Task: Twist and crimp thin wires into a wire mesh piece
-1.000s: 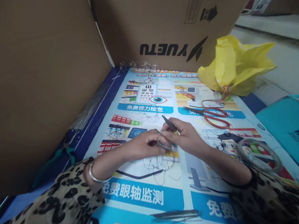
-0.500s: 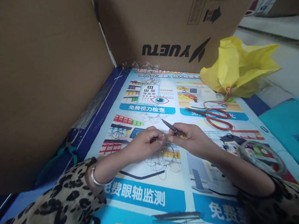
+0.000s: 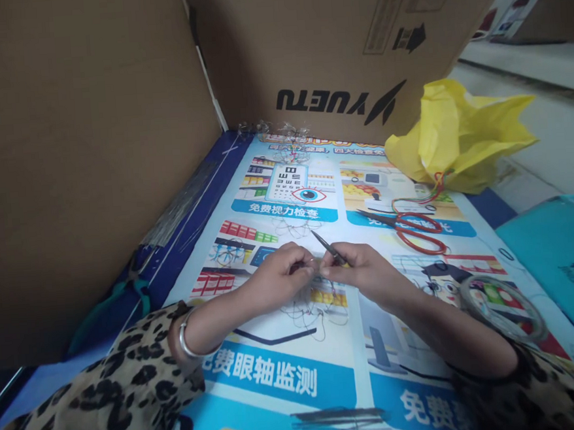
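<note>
Fingertips of my left hand [image 3: 286,273] are pinched on thin wire, part of a loopy wire piece [image 3: 306,312] that hangs below over the printed sheet. Close beside it on the right, my right hand [image 3: 364,268] is closed around a dark, pointed tool [image 3: 327,246], its tip slanting up and to the left. The fingertips of both hands nearly meet at the wire. Another tangle of fine wire [image 3: 292,226] lies just above the hands. Short dark wire lengths [image 3: 338,416] lie at the bottom.
Red-handled scissors [image 3: 420,230] and a yellow bag [image 3: 451,141] are at the right, with a clear tape roll [image 3: 502,308] nearer. Cardboard [image 3: 335,54] rises behind and at the left. Teal-handled pliers [image 3: 137,284] and grey wires [image 3: 173,206] lie left; a teal pouch [image 3: 566,267] sits far right.
The pointed tool has turned slightly within my right hand, and its fingers have shifted a little. My left hand stays pinched in nearly the same place. The view has moved slightly.
</note>
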A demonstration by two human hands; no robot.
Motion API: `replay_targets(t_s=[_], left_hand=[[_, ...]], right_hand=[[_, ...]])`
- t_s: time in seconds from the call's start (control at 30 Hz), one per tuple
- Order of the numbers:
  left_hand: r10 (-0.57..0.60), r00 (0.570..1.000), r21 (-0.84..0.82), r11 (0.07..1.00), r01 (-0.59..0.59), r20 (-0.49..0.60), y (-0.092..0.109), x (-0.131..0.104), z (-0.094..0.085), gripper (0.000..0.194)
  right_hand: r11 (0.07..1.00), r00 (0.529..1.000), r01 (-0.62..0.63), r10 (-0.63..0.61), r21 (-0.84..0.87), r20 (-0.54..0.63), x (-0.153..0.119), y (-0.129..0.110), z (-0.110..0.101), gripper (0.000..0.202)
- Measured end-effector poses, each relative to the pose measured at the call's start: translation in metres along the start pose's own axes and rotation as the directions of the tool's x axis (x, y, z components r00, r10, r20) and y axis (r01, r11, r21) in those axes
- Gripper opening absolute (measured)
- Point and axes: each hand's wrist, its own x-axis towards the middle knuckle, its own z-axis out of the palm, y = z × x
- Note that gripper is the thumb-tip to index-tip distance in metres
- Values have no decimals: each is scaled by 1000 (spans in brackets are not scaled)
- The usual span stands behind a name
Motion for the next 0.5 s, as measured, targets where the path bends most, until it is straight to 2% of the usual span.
replay_targets(t_s=[0.2, 0.4, 0.5], left_hand=[[77, 997, 78, 994, -76, -8, -2, 0, 2, 8], [80, 994, 65, 994, -85, 76, 3, 1, -9, 11], [47, 997, 50, 997, -50, 59, 9, 2, -12, 14]], right_hand=[[998, 996, 3, 1, 55, -88, 0, 0, 5, 15], [998, 994, 48, -43, 47, -104, 0, 2, 5, 18], [998, 993, 56, -54, 9, -108, 0, 2, 5, 17]])
